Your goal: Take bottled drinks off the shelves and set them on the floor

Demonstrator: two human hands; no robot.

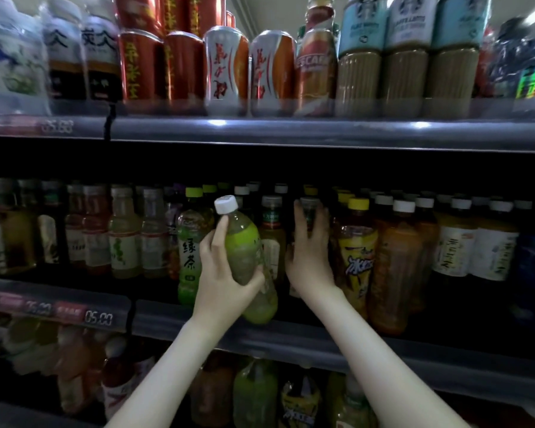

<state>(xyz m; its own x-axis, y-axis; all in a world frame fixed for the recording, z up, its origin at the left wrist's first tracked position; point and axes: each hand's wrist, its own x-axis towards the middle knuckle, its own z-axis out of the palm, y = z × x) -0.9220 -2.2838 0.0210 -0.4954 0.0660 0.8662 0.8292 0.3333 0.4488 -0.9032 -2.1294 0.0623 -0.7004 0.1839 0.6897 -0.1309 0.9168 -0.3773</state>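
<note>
My left hand [221,273] grips a green-labelled bottle [244,242] with a white cap, tilted and lifted in front of the middle shelf [198,319]. My right hand [309,251] reaches into the same shelf, its fingers curled round a dark bottle [310,208] that stands in the row; most of that bottle is hidden by the hand. A green tea bottle [190,242] with a yellow-green cap stands just left of my left hand. An orange-brown iced tea bottle [357,257] with a yellow cap stands just right of my right hand.
The upper shelf [291,131] carries red cans, white and orange cans and tall coffee bottles. More bottles fill the middle shelf to both sides and the lower shelf [254,393] beneath my arms. Price tags [96,318] run along the shelf edges. The floor is out of view.
</note>
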